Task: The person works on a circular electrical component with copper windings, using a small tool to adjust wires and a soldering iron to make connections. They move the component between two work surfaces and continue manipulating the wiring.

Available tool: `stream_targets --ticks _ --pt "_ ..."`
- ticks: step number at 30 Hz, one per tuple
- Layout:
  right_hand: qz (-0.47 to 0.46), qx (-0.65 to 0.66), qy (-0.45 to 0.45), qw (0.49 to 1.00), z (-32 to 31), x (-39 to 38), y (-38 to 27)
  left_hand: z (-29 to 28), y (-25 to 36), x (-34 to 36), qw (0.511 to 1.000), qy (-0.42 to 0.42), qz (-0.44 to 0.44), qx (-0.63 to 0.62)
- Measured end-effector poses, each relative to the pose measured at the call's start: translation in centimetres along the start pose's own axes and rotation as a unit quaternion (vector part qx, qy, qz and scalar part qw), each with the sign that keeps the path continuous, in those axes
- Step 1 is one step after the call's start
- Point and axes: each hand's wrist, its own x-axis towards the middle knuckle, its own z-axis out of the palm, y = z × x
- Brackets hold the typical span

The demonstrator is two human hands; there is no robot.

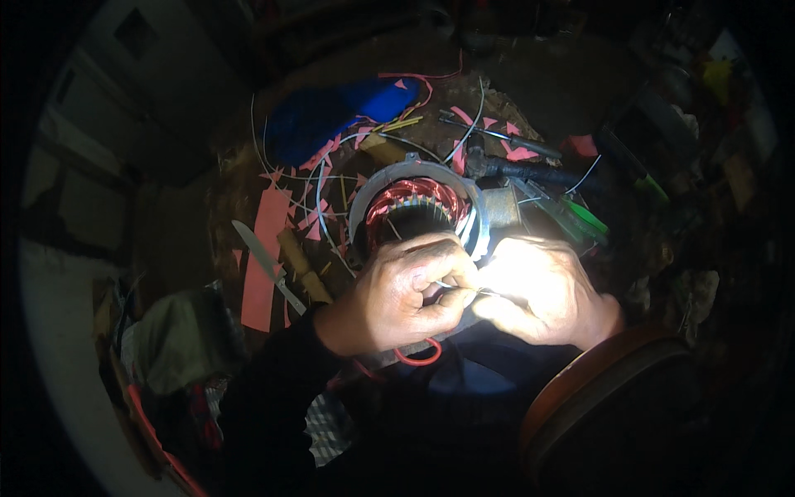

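Note:
A grey motor stator (377, 180) with copper windings (414, 189) stands in the middle. Just in front of its near rim, my left hand (406, 290) pinches a thin pale wire (445, 285) between thumb and forefinger. My right hand (542, 294) meets it fingertip to fingertip, closed on the wire's other part; bright light washes out most of that hand. The wire's ends are hidden by the fingers. A red loop handle (421, 356) shows below my left hand.
Left lie a knife (258, 250) and a pink insulation strip (265, 257); pink scraps and pale wire surround the stator. Behind are a blue bag (331, 116) and a screwdriver (513, 141). A green-handled tool (586, 219) lies right; an orange-rimmed round object (563, 374) sits near front right.

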Motion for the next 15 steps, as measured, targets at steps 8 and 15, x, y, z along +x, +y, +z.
stream_targets --ticks 8,15 --pt "-0.047 -0.079 -0.009 0.996 -1.5 0.6 0.3 0.3 -0.2 0.1 1.000 0.014 0.012 -0.012" --pt "-0.119 -0.101 -0.052 0.986 -2.7 1.7 0.3 0.4 -0.2 0.0 1.000 0.012 0.015 0.006"
